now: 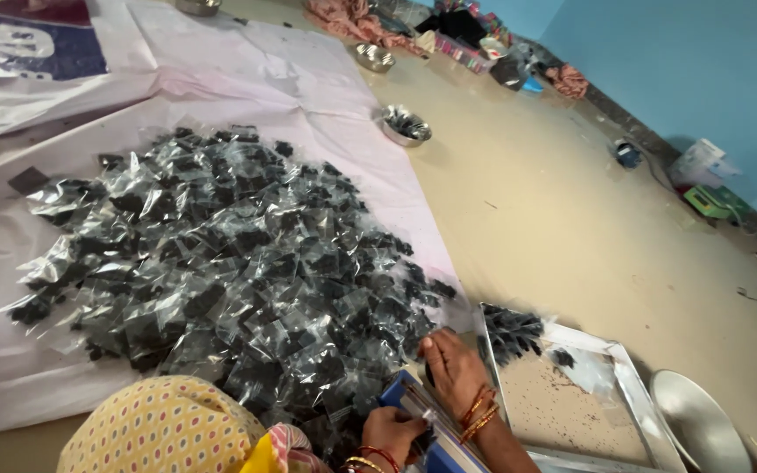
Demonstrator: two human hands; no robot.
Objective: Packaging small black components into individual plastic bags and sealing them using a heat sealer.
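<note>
Looking from largest to smallest, I see the white sheet (326, 79) spread over the floor, I think to keep the packets clean. On it, in the centre left of the frame, lies one big heap of small clear packets (221, 254) with dark contents, too many to count. At lower right a flat metal tray (637, 394) holds dark pieces. I count three steel bowls (405, 125) toward the upper middle and one round plate (698, 425) at lower right. At the bottom centre, the right hand (456, 368) lies flat on the blue sealing tool (431, 420), fingers narrow, while the left hand (392, 431) pinches something small there; what exactly I cannot tell
</note>
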